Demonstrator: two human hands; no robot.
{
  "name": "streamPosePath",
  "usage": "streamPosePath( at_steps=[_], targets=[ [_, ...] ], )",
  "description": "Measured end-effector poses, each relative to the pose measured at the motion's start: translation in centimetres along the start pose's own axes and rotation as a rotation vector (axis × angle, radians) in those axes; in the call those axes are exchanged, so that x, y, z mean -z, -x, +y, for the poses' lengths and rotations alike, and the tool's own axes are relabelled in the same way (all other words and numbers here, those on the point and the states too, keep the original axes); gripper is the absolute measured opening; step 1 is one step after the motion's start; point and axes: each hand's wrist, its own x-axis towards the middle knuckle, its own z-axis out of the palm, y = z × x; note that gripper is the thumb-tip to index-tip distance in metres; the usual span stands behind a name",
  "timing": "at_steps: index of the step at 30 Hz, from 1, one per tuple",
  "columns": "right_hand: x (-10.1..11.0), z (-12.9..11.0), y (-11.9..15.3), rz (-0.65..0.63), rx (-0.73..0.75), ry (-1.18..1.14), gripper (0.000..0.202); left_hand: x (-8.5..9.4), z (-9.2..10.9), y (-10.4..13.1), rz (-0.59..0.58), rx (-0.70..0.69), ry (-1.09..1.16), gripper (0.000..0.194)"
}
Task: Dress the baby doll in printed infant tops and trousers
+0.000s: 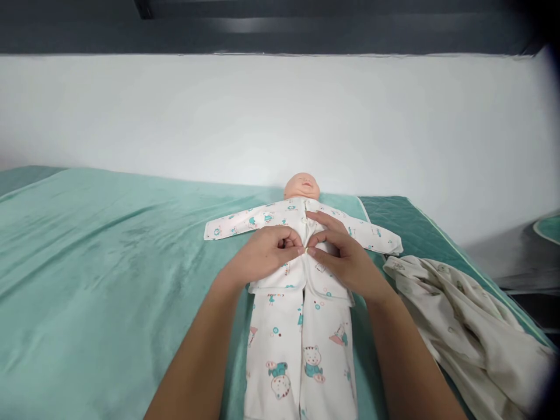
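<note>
A baby doll (301, 186) lies on its back, dressed in a white printed baby jacket (280, 274) and matching trousers (275, 350). Both sleeves stretch out sideways. At the jacket's front opening, my left hand (273, 251) pinches one edge between thumb and fingers. My right hand (339, 248) pinches the facing edge, its fingertips almost touching those of the left. A tiny light spot, perhaps a button or snap, shows between the fingertips; most of it is hidden. Above my hands the front edges meet near the neck, and the lower front parts slightly over the trousers.
A green sheet (109, 280) covers the bed, with a darker quilted green piece (389, 216) at the right. Crumpled cream clothing (464, 326) lies right of the doll, beside my right forearm. A white wall (219, 116) rises behind the doll's head.
</note>
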Motion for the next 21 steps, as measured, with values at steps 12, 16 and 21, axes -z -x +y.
streamPosePath(
  at_steps=[12, 16, 21],
  targets=[
    [-0.33, -0.32, 0.04, 0.052, 0.01, 0.02, 0.004, 0.07, -0.05, -0.08, -0.015, 0.01, 0.055, 0.021],
    [-0.38, -0.28, -0.01, 0.062, 0.025, 0.028, 0.005, 0.14, -0.21, -0.12, -0.036, -0.004, 0.074, 0.021],
    [-0.48, -0.32, -0.03, 0.07, 0.028, 0.025, 0.007, 0.1, -0.1, -0.13, -0.029, 0.006, 0.077, 0.021]
  ],
)
